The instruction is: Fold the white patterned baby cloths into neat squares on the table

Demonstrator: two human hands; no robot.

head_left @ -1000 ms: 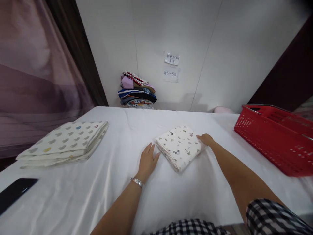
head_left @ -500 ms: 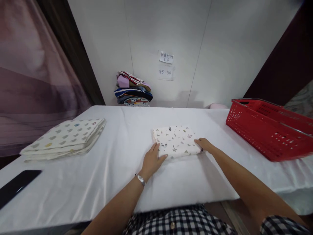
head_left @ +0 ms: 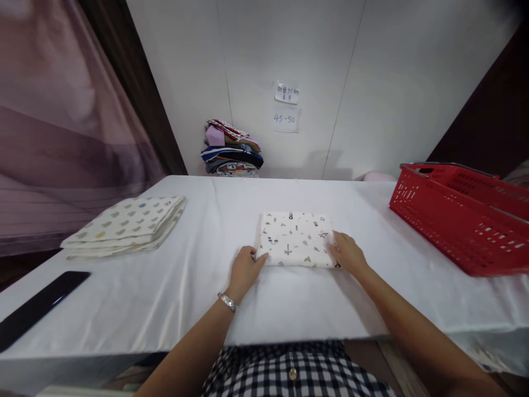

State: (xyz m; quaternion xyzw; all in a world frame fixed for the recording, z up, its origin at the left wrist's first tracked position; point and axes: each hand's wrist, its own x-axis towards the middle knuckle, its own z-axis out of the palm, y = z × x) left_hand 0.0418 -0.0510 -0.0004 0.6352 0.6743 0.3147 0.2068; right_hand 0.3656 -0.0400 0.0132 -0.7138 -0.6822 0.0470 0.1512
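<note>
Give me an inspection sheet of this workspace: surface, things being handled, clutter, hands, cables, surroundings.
Surface: white-covered table, lightly creased.
Things handled: folded printed cloth, lying flat between the hands.
Clutter: folded grey-spotted cloth and flat black object at left; red basket at right.
Hands: left hand at the printed cloth's near left corner; right hand at its right edge.
Cables: nothing seen.
Surroundings: white wall with two paper notes; fabric stack by the table's far edge; purplish curtain at left.

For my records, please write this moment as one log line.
folded rectangular white printed cloth: on shiny white tablecloth; left hand: at near left corner; right hand: at right edge; right side: red plastic basket
</note>
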